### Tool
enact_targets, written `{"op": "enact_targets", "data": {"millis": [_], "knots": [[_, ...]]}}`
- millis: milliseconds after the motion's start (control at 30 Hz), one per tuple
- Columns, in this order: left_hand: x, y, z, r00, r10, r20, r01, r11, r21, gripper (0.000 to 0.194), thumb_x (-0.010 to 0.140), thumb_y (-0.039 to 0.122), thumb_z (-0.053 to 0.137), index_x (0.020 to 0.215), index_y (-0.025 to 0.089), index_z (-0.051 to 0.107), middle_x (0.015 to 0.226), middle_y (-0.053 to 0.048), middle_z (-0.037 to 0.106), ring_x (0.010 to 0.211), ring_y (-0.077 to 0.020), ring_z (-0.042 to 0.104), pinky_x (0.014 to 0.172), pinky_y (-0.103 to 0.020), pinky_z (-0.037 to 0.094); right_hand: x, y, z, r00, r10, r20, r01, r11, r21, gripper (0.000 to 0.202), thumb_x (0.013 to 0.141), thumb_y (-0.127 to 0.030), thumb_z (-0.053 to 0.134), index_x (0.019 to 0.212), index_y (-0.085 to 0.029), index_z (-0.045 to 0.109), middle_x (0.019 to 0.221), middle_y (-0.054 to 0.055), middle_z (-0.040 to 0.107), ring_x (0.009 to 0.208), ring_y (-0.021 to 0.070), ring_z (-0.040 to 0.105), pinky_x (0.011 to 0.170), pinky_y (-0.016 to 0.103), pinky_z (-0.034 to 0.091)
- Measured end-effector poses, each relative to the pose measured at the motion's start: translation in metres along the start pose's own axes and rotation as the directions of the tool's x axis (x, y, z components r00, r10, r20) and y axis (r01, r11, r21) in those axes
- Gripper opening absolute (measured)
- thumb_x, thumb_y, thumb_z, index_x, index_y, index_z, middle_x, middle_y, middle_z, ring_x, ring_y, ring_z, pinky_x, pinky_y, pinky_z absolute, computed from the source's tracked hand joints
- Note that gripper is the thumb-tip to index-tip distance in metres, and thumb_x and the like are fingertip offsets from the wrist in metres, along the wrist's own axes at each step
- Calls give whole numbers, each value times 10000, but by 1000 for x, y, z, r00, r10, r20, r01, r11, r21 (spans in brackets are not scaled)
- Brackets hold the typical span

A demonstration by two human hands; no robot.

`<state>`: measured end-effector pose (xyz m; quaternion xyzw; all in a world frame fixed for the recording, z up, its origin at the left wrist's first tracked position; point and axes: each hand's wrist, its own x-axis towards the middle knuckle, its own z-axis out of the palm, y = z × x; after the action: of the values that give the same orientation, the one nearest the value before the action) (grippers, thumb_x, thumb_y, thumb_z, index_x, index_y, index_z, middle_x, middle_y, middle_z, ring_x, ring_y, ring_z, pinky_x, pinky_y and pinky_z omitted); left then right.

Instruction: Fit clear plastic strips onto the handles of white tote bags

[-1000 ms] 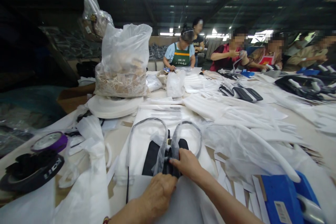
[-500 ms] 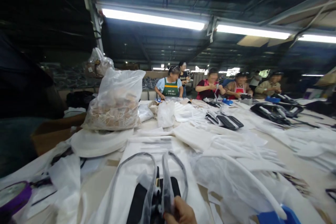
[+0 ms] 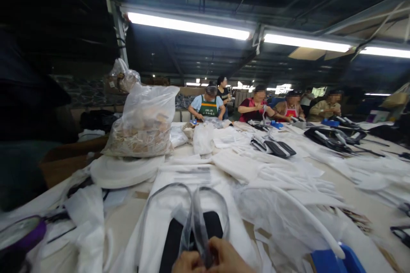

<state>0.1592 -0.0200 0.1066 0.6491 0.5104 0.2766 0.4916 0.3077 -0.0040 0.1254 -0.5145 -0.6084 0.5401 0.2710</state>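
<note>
Fingers (image 3: 221,251) (both hands) around plastic wrap (image 3: 195,226)

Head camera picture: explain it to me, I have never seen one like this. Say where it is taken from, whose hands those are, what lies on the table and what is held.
The camera sits on a worker's head, looking forward and down, so the left hand and right hand at the bottom edge are the wearer's own. Together they pinch a thin clear film over a black pad that has grey loops. On the table lie white sheets, a plastic bag of tan pieces, a purple tape roll and a blue box. Other people work at the far end.
</note>
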Motion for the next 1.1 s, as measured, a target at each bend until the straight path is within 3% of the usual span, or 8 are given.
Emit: {"op": "enact_targets", "data": {"millis": [133, 333, 600, 700, 833, 1100], "knots": [[-9, -9, 8, 984, -176, 5, 175, 972, -158, 59, 576, 173, 533, 615, 167, 489, 555, 51, 454, 552, -111, 447, 545, -239, 321, -5, 0, -4, 986, 132, 104, -135, 991, 22, 199, 433, -56, 494, 591, -173, 525, 485, -90, 438, 467, 71, 380, 446, 199, 234], [-17, -3, 5, 973, -220, 76, 233, 926, -298, 281, 564, 146, 533, 841, 148, 581, 736, 5, 625, 718, -158, 569, 641, -246, 407, -2, -6, -7, 954, 217, 208, -237, 968, 77, 134, 511, -98, 566, 617, -171, 527, 454, -97, 448, 398, 64, 370, 408, 201, 253], [-13, -6, 8, 965, -259, 42, 260, 918, -301, 196, 541, 191, 580, 733, 149, 590, 656, 28, 567, 644, -136, 508, 579, -230, 349, -1, 12, 12, 980, 195, -31, -185, 962, 202, 148, 479, -90, 574, 522, -177, 462, 435, -106, 420, 449, 59, 320, 466, 222, 207], [-9, -5, 11, 967, -255, 5, 245, 922, -298, 165, 513, 206, 585, 667, 150, 601, 601, 43, 503, 595, -115, 440, 565, -232, 292, -5, 10, 12, 984, 178, -30, -164, 952, 260, 139, 465, -111, 568, 507, -182, 457, 442, -101, 436, 460, 60, 332, 471, 218, 215], [-4, -7, 13, 975, -221, 12, 214, 927, -307, 148, 494, 247, 555, 592, 145, 598, 540, 46, 415, 529, -95, 332, 544, -247, 240, -2, 4, 4, 978, 192, 85, -209, 930, 301, 95, 478, -164, 584, 546, -184, 520, 414, -90, 467, 377, 49, 283, 416, 226, 144], [2, -26, 10, 993, -85, 87, 107, 950, -294, 228, 532, 316, 595, 679, 162, 679, 560, 22, 450, 538, -117, 357, 536, -258, 283, 18, 3, 7, 954, 226, 195, -293, 839, 458, 190, 425, -189, 621, 550, -180, 479, 413, -87, 438, 354, 26, 295, 396, 211, 115]]}}
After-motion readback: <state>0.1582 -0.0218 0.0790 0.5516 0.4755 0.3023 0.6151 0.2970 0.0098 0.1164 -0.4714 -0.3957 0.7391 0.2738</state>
